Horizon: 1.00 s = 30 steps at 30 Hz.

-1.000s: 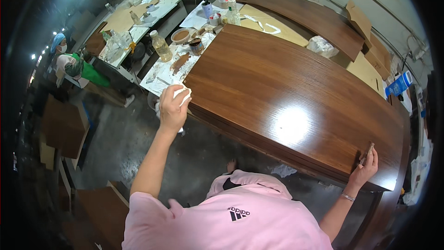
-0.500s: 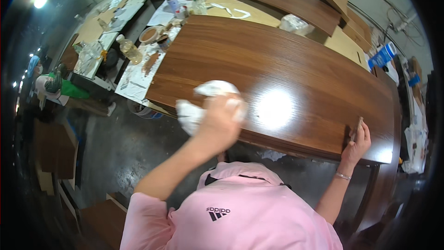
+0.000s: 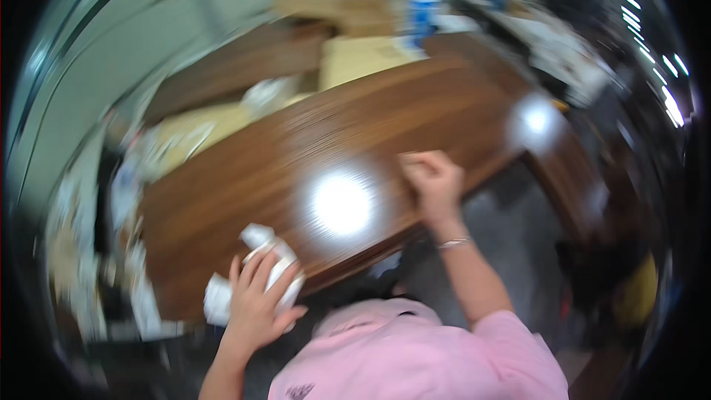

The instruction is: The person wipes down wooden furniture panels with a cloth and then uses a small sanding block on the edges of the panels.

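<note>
A long brown wood-grain board (image 3: 222, 200) lies across in front of me, its top shiny under the lamps. At its near left edge my left hand (image 3: 255, 307) holds a crumpled white cloth (image 3: 278, 270), the fingers laid over it and the thumb apart. My right hand (image 3: 438, 181) is over the board's right part, near the front edge. Its fingers are pinched together; what sits between them is blurred and too small to name. A bracelet circles that wrist.
Behind the board are another brown board (image 3: 237, 67), a clear plastic bag (image 3: 270, 95), cardboard (image 3: 363, 16) and a blue-and-white container (image 3: 422, 15). A cluttered side table (image 3: 78, 252) stands at the left. More brown board (image 3: 566, 185) extends at the right.
My view has swung to the right and blurred. The left hand, with the white cloth, has moved back to the board's near left edge. The right hand stays pinched.
</note>
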{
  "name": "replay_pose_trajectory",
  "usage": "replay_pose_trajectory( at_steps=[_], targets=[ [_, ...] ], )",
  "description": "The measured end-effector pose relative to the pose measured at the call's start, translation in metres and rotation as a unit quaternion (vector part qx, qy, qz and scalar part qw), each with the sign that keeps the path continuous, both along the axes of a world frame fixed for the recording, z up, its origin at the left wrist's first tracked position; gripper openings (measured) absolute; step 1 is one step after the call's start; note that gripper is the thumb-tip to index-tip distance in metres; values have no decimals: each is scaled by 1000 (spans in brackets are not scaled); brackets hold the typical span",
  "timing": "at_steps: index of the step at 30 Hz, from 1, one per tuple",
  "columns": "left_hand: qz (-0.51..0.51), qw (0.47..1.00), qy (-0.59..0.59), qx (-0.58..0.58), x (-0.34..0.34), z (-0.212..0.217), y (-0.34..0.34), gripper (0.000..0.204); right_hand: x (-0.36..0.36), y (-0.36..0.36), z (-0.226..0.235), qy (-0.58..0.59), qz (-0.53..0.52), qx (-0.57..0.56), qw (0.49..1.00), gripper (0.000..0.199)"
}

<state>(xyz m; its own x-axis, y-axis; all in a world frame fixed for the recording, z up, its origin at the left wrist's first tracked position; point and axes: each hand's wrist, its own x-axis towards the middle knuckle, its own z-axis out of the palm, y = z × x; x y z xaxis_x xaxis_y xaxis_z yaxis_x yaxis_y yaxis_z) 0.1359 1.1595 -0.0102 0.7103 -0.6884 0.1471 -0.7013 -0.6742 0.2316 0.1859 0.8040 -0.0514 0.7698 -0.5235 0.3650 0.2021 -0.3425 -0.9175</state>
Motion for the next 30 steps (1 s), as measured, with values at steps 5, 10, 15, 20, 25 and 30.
replay_pose_trajectory(
  at_steps=[5, 10, 15, 20, 25, 30],
  targets=[
    [-117, 992, 37, 30, 24, -5, -40, 85, 1, 3, -14, -144, -87, 182, 969, 8],
    [-271, 962, -4, 33, 56, -22, -120, 86, -102, -44, -23, -129, -260, 152, 945, 17],
    [-353, 935, -16, 24, 81, -32, -212, 87, -221, -78, -71, -103, -454, 151, 872, 21],
    [-371, 928, -28, 21, 86, -29, -311, 80, -315, -99, -119, -33, -584, 179, 791, 22],
    [-381, 924, -12, 20, 97, -35, -409, 79, -324, -155, -149, -20, -625, 156, 765, 23],
    [-400, 917, -2, -10, 121, -45, -512, 80, -292, -221, -148, -41, -572, 180, 799, 23]
  ],
)
